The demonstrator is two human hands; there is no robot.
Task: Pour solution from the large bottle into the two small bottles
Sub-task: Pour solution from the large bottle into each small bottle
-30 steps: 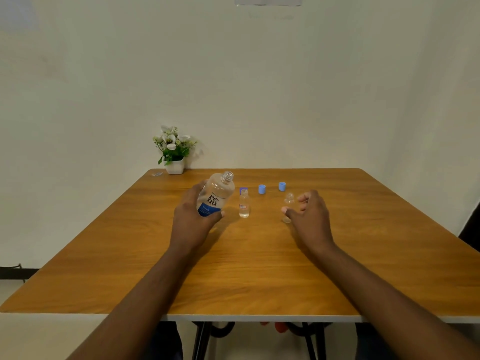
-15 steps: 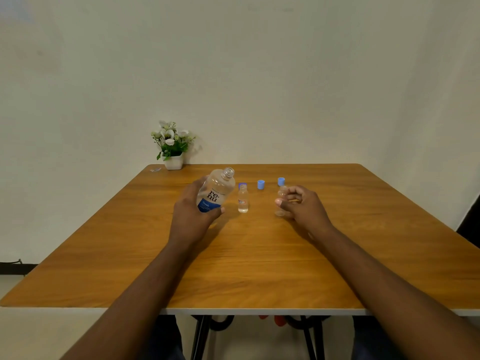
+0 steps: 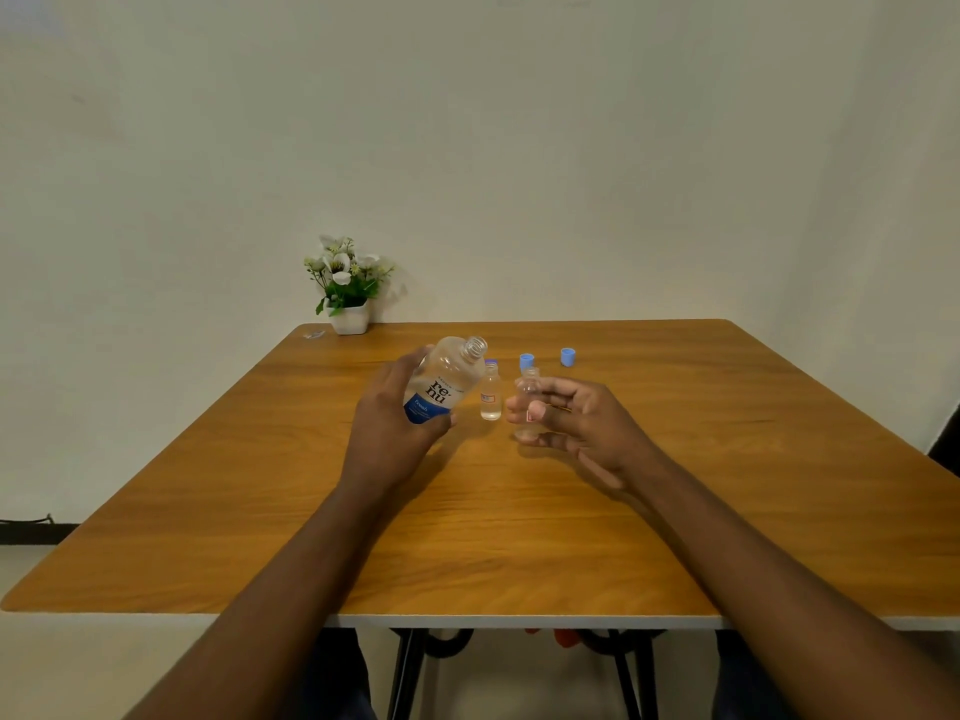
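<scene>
The large bottle (image 3: 445, 379) is uncapped and tilted, its open neck pointing up and to the right, held above the surface (image 3: 519, 511) in the left hand (image 3: 387, 426), whose grip is wrapped around the lower body, thumb just under the blue label. Just right of it stands a small bottle (image 3: 490, 392), upright on the wood, with clear liquid in its lower part; a bit of blue cap (image 3: 491, 362) shows just behind its neck. Further right, the right hand (image 3: 582, 420) has its grip clamped on the second small bottle (image 3: 529, 400), thumb in front and fingers behind; this one is upright and looks clear, and whether its base touches the wood I cannot tell. Behind it, two blue caps (image 3: 527, 361) (image 3: 568, 357) sit apart on the wood. At the far left corner, against the wall, is a white pot of flowers (image 3: 347, 291), with a small clear scrap (image 3: 314, 334) just left of it.
</scene>
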